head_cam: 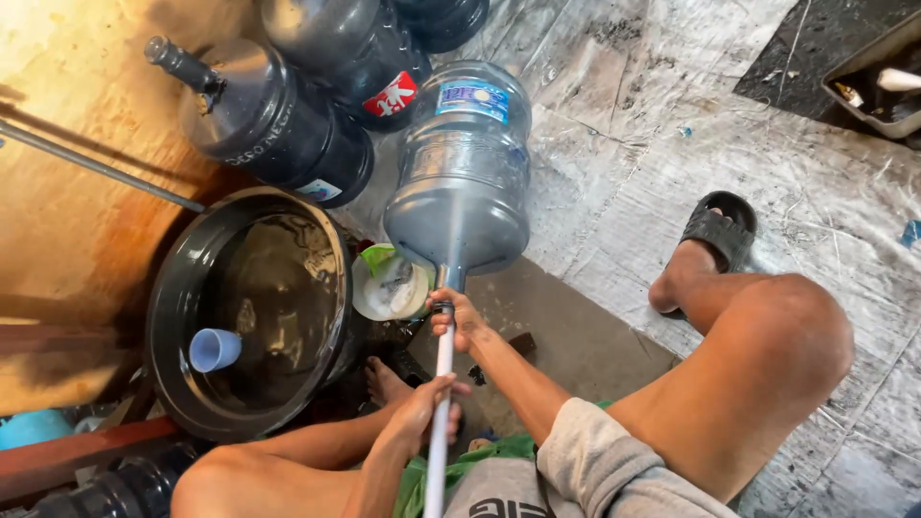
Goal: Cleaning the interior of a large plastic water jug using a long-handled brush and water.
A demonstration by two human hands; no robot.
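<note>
Head view: my right hand [459,319] grips the white rod [439,422] at the water jug's [462,173] neck, twelve o'clock; my left hand [417,414] clenches it lower; rod sits inside, jug tipped on the floor, scrubbing seemingly midway; black basin [182,288] at nine o'clock.

I see a floor [672,163] covered in worn grey sheeting, carrying a clear water jug [462,173], dark jugs [278,125], a black basin [251,312] and a sandalled foot [705,245]
</note>
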